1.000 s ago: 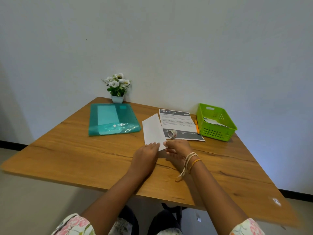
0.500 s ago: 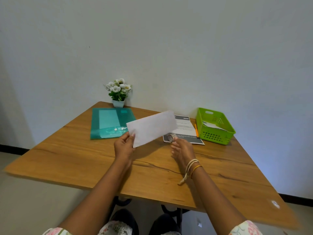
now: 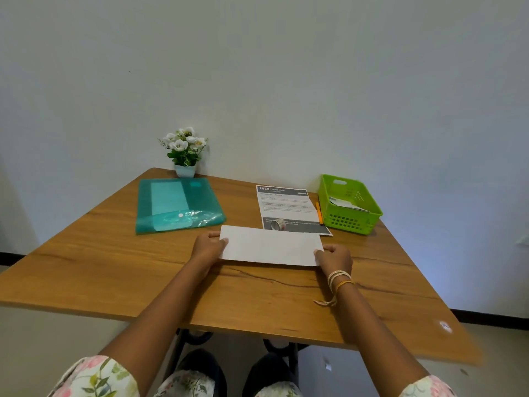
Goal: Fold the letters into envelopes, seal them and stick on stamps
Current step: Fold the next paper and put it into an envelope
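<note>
the white envelope (image 3: 270,245) now sits level and lengthways in front of the person, one short end in each hand. half a second ago only the left hand (image 3: 208,247) had it, tilted up in the air over the counter (image 3: 114,270), while the right hand lay flat below it; a second ago it was lying on the counter end-on with both hands at its near edge. so it has been picked up, swung round and brought square.

the left hand pinches the left end, thumb on top. the right hand (image 3: 334,258) pinches the right end, fingers curled under the paper. whether the envelope rests on the counter or is held just above it i cannot tell.

taking the envelope as the landmark: the printed letter (image 3: 286,204) lies flat just behind it, unfolded, with the small roll of stamps (image 3: 278,224) standing on the letter's near dark band. the orange pen (image 3: 319,212) lies behind and to the right, beside the letter, and the green basket (image 3: 350,222) is further right again. the teal folder (image 3: 177,206) is behind and to the left, the flower pot (image 3: 185,170) beyond that.

my guess is the envelope is being readied for opening; the letter still needs folding, so the task looks early.
</note>
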Tool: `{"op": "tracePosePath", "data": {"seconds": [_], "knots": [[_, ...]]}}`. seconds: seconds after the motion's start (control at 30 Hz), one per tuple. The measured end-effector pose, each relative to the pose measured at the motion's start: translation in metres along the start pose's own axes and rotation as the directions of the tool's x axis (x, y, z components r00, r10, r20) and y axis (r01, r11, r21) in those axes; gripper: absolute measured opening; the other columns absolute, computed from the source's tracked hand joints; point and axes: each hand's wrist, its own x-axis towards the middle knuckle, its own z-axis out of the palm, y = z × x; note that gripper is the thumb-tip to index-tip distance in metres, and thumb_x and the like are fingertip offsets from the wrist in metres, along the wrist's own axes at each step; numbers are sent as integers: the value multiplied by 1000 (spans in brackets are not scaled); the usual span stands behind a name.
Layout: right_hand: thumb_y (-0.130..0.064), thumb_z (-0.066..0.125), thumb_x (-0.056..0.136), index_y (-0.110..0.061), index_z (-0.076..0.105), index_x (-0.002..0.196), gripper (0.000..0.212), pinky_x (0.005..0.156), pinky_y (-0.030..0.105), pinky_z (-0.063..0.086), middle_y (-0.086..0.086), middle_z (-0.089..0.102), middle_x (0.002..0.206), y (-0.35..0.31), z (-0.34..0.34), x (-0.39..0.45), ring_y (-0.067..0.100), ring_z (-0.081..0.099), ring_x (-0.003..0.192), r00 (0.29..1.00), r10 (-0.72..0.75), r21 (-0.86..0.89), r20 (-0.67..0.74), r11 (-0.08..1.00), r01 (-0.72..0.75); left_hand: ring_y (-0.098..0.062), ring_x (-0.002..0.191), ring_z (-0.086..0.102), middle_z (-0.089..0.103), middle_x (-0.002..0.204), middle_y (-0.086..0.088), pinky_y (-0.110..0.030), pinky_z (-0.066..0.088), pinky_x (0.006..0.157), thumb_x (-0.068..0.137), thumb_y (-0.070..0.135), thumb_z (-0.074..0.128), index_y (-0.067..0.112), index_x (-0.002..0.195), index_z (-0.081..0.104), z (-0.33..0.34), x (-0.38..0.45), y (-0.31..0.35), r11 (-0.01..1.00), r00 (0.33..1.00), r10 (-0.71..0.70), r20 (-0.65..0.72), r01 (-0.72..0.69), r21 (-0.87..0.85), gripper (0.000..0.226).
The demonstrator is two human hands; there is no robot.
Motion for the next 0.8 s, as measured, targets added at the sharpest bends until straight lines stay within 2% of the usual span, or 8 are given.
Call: {"op": "tracePosePath", "data": {"seconds": [0.13,0.23,0.33,0.37,0.43,0.53,0.7,0.8], "knots": [[-23,69,82,-10,70,107,28,87,35,50,10,69,111,9,0,6,29,62,102,999,-35,-159,26,987,39,-18,91,53,62,110,-8,-30,43,74,91,19,62,9,111,60,12,11,7,895,977,192,-97,-133,426,23],[-24,67,81,-8,72,100,26,81,38,53,13,71,102,12,4,10,32,64,95,995,-86,-287,59,953,100,-21,91,57,64,107,-7,-31,44,71,91,27,60,12,108,63,15,18,1,780,966,244,-87,-143,609,22],[-27,64,78,-2,73,80,27,60,35,51,14,68,76,8,9,15,32,65,77,991,-100,-405,93,905,130,-21,91,55,59,108,-9,-32,48,70,90,27,58,13,101,63,20,17,-2,656,943,314,-112,-130,744,19],[-33,63,78,-4,73,79,31,60,36,49,13,67,76,7,12,18,30,64,77,989,-111,-455,93,879,142,-23,96,54,55,113,-10,-33,48,73,89,26,58,12,104,61,24,16,-3,620,929,347,-127,-125,775,20],[-46,59,81,-7,70,93,42,72,34,49,13,66,97,3,20,21,29,61,93,980,-192,-531,50,826,189,-26,103,51,48,118,-14,-35,47,83,86,21,61,12,115,56,33,15,-4,568,887,440,-142,-153,809,30],[-43,60,87,-11,64,114,42,90,35,48,11,60,116,-9,38,18,27,54,109,937,-347,-503,26,806,313,-26,109,50,51,119,-11,-38,38,93,84,17,63,17,123,56,49,19,-4,511,811,583,-52,-316,800,40],[-43,64,85,-15,63,119,44,89,37,48,7,65,116,-32,75,29,24,56,110,919,-380,-378,104,840,390,-19,120,47,52,125,-4,-41,26,107,90,17,58,21,125,58,79,31,8,543,796,596,104,-496,678,35],[-44,67,81,-16,67,111,41,87,37,49,7,68,109,-38,88,39,27,59,106,912,-392,-318,119,855,409,-18,118,49,53,127,-3,-41,27,106,94,16,52,19,124,59,92,40,15,578,793,593,141,-541,611,30]]}}
